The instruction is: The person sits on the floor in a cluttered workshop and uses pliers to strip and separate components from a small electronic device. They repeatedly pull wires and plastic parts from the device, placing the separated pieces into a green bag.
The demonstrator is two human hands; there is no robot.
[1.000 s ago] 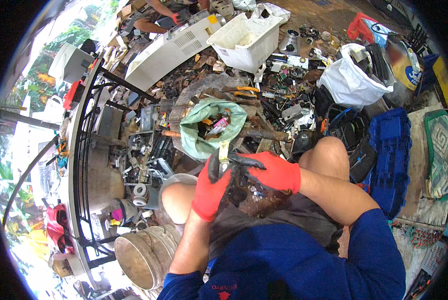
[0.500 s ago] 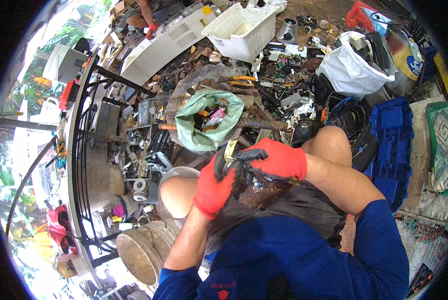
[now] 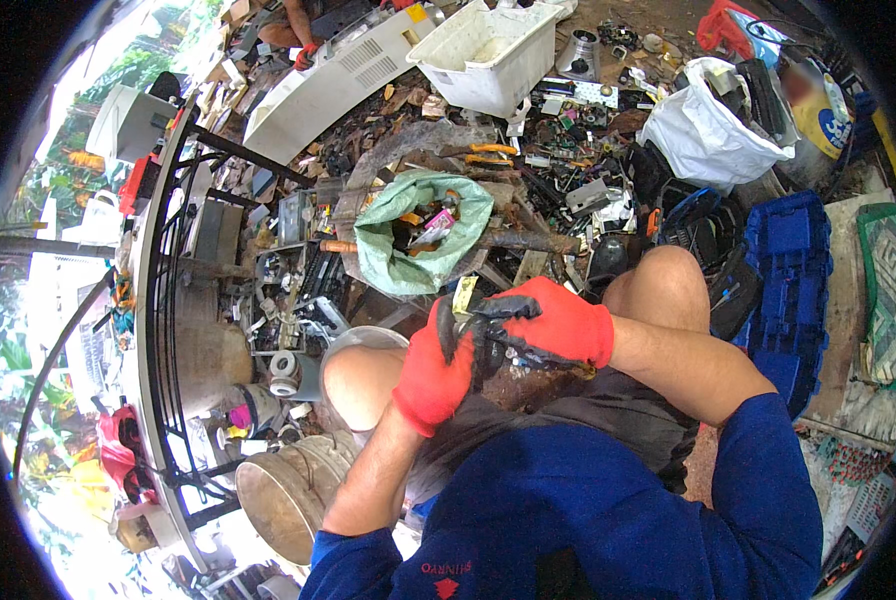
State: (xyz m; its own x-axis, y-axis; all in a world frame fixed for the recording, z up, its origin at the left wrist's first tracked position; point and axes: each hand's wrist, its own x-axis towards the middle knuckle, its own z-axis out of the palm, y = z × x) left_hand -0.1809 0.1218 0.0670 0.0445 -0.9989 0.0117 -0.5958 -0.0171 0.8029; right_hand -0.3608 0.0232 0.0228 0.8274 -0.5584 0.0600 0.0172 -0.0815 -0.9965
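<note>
My left hand [image 3: 436,362], in a red glove with a dark palm, is closed around a small piece with a pale yellowish strip [image 3: 463,293] sticking up. My right hand [image 3: 558,322], gloved alike, meets it from the right with its fingers bent in against the same piece. Most of that piece is hidden by the gloves, so its kind cannot be told. Just beyond my hands stands a green woven sack [image 3: 380,255], its mouth rolled down, with small scraps and a pink item [image 3: 438,225] inside.
Orange-handled pliers [image 3: 491,155] lie past the sack. Small electronic scrap covers the ground beyond. A white tub [image 3: 488,75] and white sack [image 3: 713,140] stand farther off; a blue plastic case [image 3: 788,290] is at right. Left are buckets [image 3: 283,500] and a metal rack [image 3: 158,300]. Another person's gloved hand [image 3: 306,55] shows far off.
The view has shifted slightly. Both hands stay together at the small piece, with only a slight change in how the fingers and the pale strip sit.
</note>
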